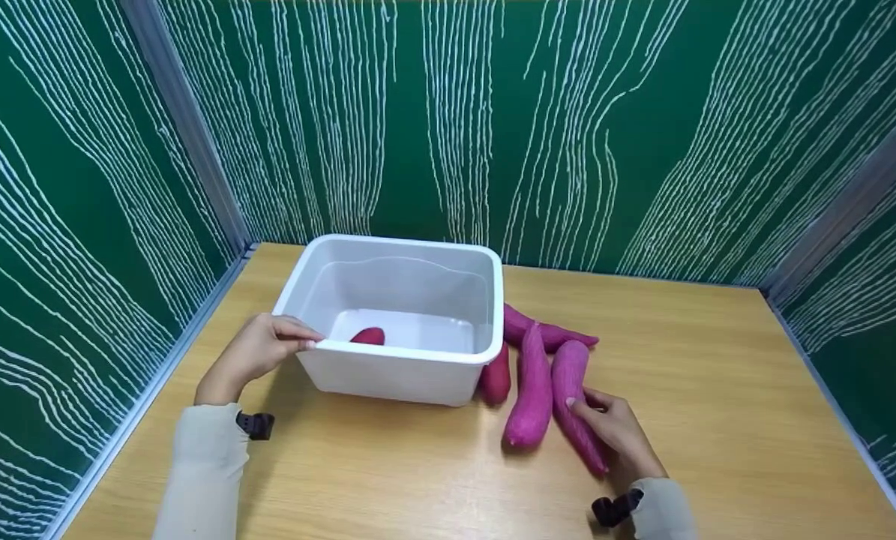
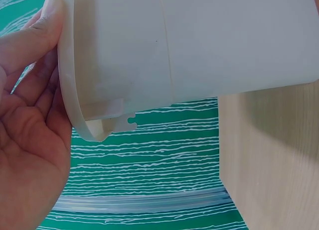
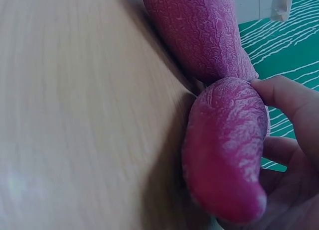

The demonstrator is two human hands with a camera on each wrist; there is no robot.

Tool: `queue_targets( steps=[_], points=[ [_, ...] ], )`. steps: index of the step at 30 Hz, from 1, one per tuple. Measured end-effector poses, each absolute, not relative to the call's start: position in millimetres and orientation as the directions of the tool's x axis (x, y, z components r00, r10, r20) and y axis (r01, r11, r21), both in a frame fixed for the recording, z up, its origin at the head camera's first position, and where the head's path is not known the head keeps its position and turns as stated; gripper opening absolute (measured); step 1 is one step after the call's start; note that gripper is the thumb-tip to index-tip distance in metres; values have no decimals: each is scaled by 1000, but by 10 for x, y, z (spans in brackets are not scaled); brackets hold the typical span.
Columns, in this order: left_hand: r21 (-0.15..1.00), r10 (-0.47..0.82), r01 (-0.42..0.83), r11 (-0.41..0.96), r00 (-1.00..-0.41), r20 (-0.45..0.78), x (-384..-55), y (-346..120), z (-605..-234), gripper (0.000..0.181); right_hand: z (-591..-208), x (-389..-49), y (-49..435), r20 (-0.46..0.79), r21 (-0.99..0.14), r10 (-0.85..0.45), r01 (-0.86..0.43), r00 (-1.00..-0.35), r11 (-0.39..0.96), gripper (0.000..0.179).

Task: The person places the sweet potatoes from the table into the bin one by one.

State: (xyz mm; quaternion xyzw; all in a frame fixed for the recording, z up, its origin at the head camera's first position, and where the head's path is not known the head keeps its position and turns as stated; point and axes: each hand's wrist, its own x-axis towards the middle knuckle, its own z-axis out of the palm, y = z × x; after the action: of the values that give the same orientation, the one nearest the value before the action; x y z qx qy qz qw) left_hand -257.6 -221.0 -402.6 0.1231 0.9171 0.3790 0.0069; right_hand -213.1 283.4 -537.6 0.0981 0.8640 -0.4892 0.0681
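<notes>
A white plastic bin [image 1: 388,375] stands on the table, its near left rim pinched by my left hand [image 1: 262,346]. In the left wrist view, the thumb of the left hand [image 2: 32,125] lies on the outside of the bin's rim [image 2: 67,65]. One red sweet potato [image 1: 370,336] shows inside the bin. To its right, my right hand [image 1: 618,429] grips a purple-pink sweet potato [image 1: 570,367], thumb on its near side. Beside that lies another long sweet potato [image 1: 530,401]. Behind them are a third, tapered sweet potato [image 1: 564,335] and a redder one [image 1: 497,379] against the bin.
The wooden table [image 1: 732,420] extends right and toward the front. Green panels [image 1: 403,150] with white wavy lines enclose it at the back and sides, joined by grey metal posts [image 1: 193,120]. Dark wrist straps [image 1: 256,425] sit on both sleeves.
</notes>
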Motion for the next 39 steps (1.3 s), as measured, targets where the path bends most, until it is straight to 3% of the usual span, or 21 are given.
queue_targets(
  steps=[13,28,39],
  points=[
    [718,207,158,678,-978,21,-2564,-2206,-4003,18,-5398,-2148,2849,-216,-846,142,258,-966,468,56],
    [716,223,179,674,-974,33,-2569,-2213,-4003,17,-5278,-2126,2907,-241,-838,112,264,-964,477,65],
    [729,189,118,674,-982,-16,-2575,-2206,-3987,18,-5166,-2145,2930,-256,-855,83,266,-963,445,72]
  ],
)
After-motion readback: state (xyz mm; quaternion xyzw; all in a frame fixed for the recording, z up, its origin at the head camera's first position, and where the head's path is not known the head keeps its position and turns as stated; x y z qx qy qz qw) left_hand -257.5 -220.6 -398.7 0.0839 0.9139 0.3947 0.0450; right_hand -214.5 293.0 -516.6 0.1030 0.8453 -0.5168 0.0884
